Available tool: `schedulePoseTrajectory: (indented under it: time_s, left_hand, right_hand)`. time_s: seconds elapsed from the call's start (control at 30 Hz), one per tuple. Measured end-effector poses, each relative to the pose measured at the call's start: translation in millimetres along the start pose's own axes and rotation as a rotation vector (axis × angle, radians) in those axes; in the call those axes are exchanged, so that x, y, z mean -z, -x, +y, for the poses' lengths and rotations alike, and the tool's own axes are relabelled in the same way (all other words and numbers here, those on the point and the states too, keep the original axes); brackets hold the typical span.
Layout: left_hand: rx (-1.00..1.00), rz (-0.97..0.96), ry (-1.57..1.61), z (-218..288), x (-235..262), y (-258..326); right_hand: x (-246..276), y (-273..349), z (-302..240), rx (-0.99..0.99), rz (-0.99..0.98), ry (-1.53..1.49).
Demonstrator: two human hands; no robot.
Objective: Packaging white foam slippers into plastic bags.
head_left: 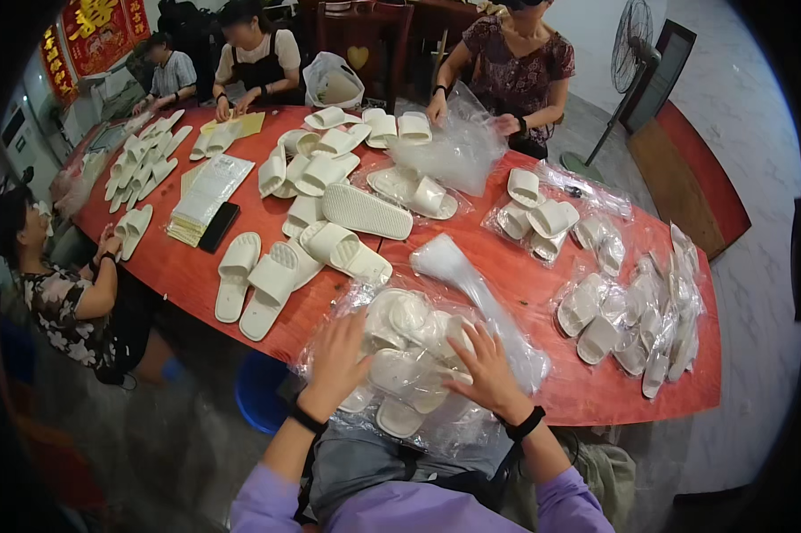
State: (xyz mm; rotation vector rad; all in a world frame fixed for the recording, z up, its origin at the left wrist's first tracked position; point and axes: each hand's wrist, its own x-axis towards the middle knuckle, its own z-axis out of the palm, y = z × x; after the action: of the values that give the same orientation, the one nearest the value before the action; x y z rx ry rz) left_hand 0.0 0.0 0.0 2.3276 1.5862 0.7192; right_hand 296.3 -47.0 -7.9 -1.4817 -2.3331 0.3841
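Left hand (336, 360) and right hand (485, 364) flat, fingers spread, gripping nothing, pressing clear bag of white slippers (409, 364), near edge of red surface (187, 266), loose slippers (267, 280) behind the bag

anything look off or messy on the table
One white slipper lies sole-up across the loose pile mid-table, ribbed underside showing, unlike its neighbours. Both hands, left hand and right hand, press on a clear bag of slippers overhanging the table edge.
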Motion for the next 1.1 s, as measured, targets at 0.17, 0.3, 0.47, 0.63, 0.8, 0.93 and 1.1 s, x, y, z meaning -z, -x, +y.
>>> schedulePoseTrajectory:
  time_s: [0.17,0.3,0.47,0.63,0.8,0.93,1.1]
  left_hand:
    - [0.096,-0.204,0.004,-12.1,-40.7,-38.7]
    - [0.531,-0.101,0.602,-55.3,-32.6,-53.9]
    - [-0.025,0.280,-0.151,-28.6,7.2,-29.9]
    - [-0.508,-0.112,0.018,27.7,18.5,-10.4]
    - [-0.051,-0.502,0.199,-2.4,-31.2,-13.5]
    - [-0.032,-0.599,0.546,-7.4,-46.3,-22.1]
    - [0.314,-0.557,1.078,-11.4,-45.8,-28.0]
  right_hand:
    - [12.6,19.1,-21.7,-0.081,-0.225,0.174]
    - [-9.3,32.1,3.0,-0.042,-0.084,-0.055]
    - [-14.5,35.1,8.2,-0.056,-0.091,-0.053]
    - [-31.0,47.7,17.4,-0.041,0.032,-0.140]
    - [-33.5,56.4,16.5,-0.137,0.049,-0.124]
    - [-32.0,55.7,25.0,-0.149,-0.080,-0.120]
    - [-39.0,64.6,42.4,-0.083,-0.096,-0.117]
